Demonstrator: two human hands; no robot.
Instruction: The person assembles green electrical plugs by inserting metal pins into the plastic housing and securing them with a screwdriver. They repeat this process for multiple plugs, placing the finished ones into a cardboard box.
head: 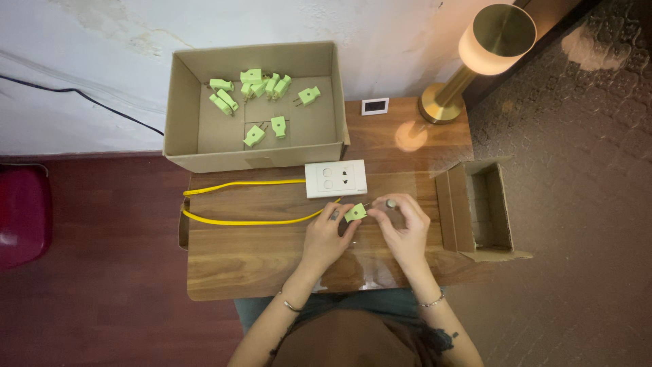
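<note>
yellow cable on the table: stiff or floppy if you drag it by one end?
Probably floppy: the yellow cable lies in a loose hairpin loop on the wooden table. Likely light, being thin. Dragged by the end near the left hand, it would likely trail and straighten rather than slide as one piece.

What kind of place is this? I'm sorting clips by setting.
Probably a home room used as a makeshift workbench: a small wooden table against a wall, a lit brass lamp, and a cardboard box of green plugs.

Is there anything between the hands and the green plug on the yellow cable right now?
Nothing visible. The left hand already pinches the green plug, and the right hand holds a small tool beside it. The white socket plate lies behind.
</note>
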